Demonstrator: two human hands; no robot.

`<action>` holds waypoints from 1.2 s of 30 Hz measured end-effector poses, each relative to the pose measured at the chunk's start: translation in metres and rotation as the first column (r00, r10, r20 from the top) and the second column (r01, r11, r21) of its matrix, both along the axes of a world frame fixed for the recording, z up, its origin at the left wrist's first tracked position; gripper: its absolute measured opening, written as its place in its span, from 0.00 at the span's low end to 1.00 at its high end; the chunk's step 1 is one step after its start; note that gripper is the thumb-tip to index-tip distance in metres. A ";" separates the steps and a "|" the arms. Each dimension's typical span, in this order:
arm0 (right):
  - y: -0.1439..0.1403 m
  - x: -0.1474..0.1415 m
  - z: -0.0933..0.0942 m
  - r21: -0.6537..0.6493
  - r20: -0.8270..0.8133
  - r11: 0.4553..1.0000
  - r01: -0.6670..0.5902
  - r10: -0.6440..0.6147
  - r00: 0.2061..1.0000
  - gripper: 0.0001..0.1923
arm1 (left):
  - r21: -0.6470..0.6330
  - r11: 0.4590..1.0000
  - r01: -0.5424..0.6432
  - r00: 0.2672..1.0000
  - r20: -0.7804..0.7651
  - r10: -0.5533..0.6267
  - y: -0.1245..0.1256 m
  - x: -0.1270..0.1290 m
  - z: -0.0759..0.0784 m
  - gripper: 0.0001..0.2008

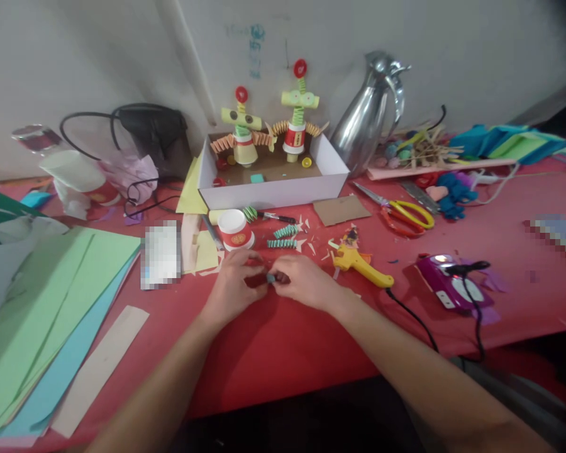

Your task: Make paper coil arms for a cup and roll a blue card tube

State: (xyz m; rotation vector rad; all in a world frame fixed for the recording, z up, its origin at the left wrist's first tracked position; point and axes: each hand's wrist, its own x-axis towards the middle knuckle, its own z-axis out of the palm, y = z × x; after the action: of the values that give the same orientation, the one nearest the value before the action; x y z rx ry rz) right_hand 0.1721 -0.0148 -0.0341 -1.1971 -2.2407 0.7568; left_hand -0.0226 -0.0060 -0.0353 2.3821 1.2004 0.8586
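Observation:
A small blue-green piece (270, 277), seemingly folded paper, sits between my hands above the red table. My right hand (304, 279) pinches it from the right. From the left, the curled fingers and thumb of my left hand (236, 283) close in at its edge; the exact contact is partly hidden. Just beyond my left hand stands a white paper cup (233, 229) with a red band, upside down. Two green folded-paper springs (283, 243) lie past my fingertips among paper scraps. Right of my right hand, a yellow hot glue gun (364, 267) rests on its side.
Behind, a white box (273, 194) holds two paper-cup figures (295, 135). A steel jug (365, 116), scissors (396, 211) and brown cardboard (342, 210) stand or lie nearby. A purple power socket (448, 286) with cords is right; coloured paper sheets (51, 302) are left.

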 end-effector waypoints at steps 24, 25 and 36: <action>-0.003 0.000 -0.002 0.025 0.013 0.998 0.058 -0.058 0.998 0.06 | -0.430 0.861 -0.273 0.779 0.426 0.460 0.001 -0.007 0.018 0.06; -0.003 0.000 -0.002 0.029 -0.012 0.997 0.077 -0.077 0.997 0.06 | -0.428 0.861 -0.274 0.782 0.423 0.458 0.000 -0.007 0.019 0.06; -0.004 -0.002 0.006 -0.306 -0.407 0.942 0.138 -0.260 0.875 0.06 | -0.457 0.879 -0.139 0.841 0.414 0.348 0.001 -0.009 0.011 0.10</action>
State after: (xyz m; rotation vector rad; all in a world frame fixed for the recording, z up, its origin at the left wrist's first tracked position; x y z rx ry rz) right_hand 0.1700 -0.0188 -0.0284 -1.2085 -1.6487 1.1451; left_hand -0.0315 -0.0051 -0.0248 1.5654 1.3289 1.0779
